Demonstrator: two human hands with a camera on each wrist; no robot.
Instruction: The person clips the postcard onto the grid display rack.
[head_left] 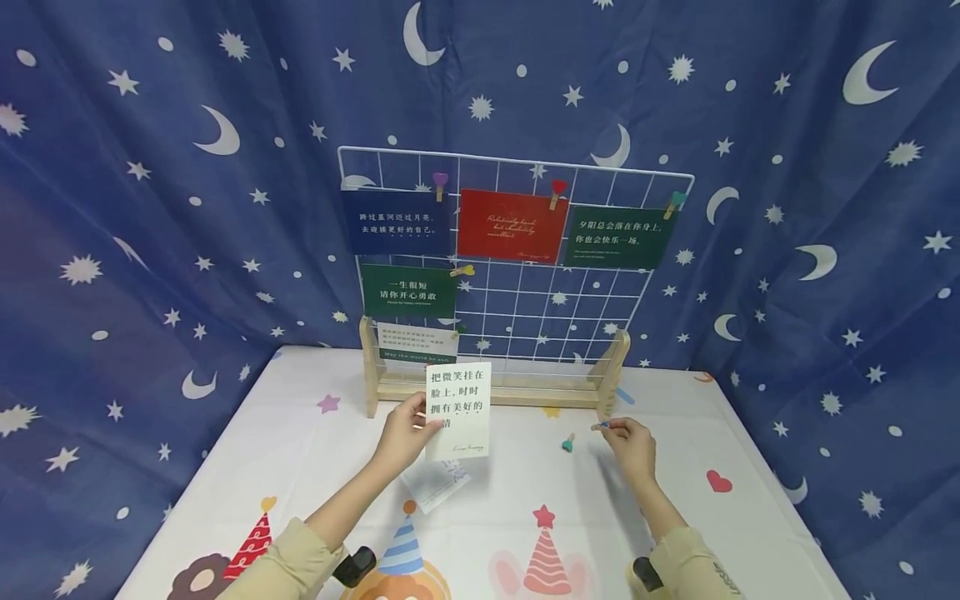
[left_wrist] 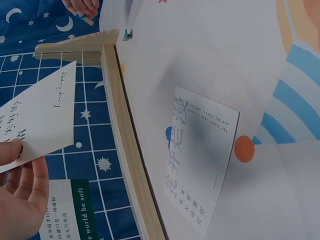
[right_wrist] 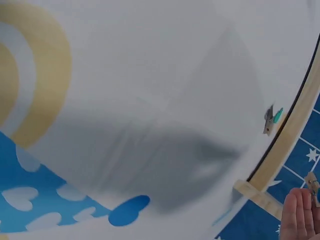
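My left hand (head_left: 406,433) pinches a white postcard (head_left: 459,408) by its left edge, thumb in front and fingers behind. The card stands upright before the lower left of a white wire grid rack (head_left: 540,325). In the right hand (head_left: 632,448) a small wooden clothespin (head_left: 600,426) with a blue ornament is pinched between thumb and fingertips, near the rack's right foot. Another clothespin (head_left: 568,442), with a green heart, lies on the table just left of that hand. A second white card (left_wrist: 202,155) lies flat on the table below the left hand.
Clipped to the grid are a blue card (head_left: 397,242), a red card (head_left: 512,225), two green cards and a white-and-green card (head_left: 408,354). Wooden feet (head_left: 613,371) hold the rack near the back of the printed tablecloth (head_left: 315,450). A starry blue curtain (head_left: 225,192) surrounds the table.
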